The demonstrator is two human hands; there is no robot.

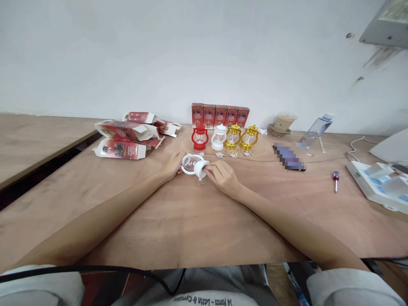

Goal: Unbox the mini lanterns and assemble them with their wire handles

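Note:
A white toy lantern (193, 164) lies on its side between my hands, its base facing right. My left hand (174, 165) is closed round its left end. The fingers of my right hand (222, 176) are pinched together at the base; anything small between them is hidden. Just below the lantern a thin wire piece (200, 182) rests on the table. Behind stand a red lantern (200, 138), a white lantern (219, 138) and two gold lanterns (233, 137), with small wire and white pieces in front of them.
Several red boxes (220, 115) stand by the wall; opened boxes (121, 149) are piled at left. To the right are a phone (289, 157), cup (284, 122), bottle (316, 131), screwdriver (335, 180) and white tray (379, 185). A black cable crosses near my body.

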